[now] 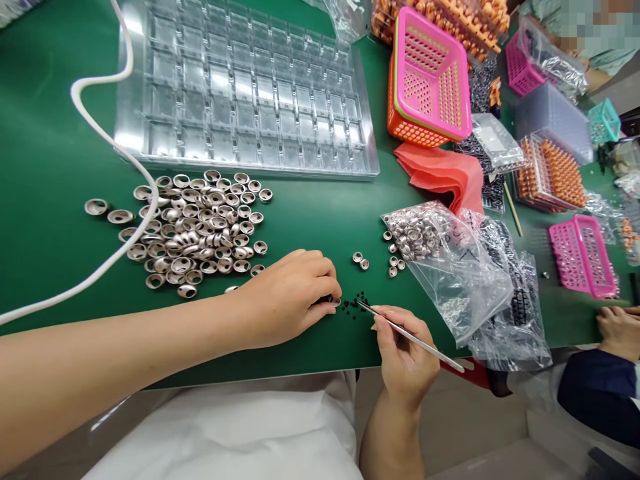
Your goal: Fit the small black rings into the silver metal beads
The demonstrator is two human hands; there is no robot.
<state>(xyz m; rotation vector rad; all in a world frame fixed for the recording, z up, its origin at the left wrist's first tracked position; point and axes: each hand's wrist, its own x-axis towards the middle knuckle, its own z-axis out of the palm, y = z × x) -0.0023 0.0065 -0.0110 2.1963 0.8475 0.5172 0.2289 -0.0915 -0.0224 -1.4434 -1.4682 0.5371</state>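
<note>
My left hand (295,297) rests on the green table with its fingers curled round a small silver metal ring (336,302), mostly hidden by the fingers. In my right hand (407,353) is a pair of metal tweezers (420,341), its tip down at a scatter of tiny black pieces (349,307). Whether the tip has hold of one is too small to tell. A heap of silver metal rings (200,227) with side holes lies beyond my left forearm. Several smaller metal parts (361,260) sit beyond the black pieces, beside an opened plastic bag (450,287) of the same parts.
A clear compartment tray (260,93) stands at the back. A white cable (110,260) crosses the left side. Stacked pink and orange baskets (433,73), red cloth (445,173) and trays of orange parts (550,173) fill the right. Another person's hand (620,333) is at the right edge.
</note>
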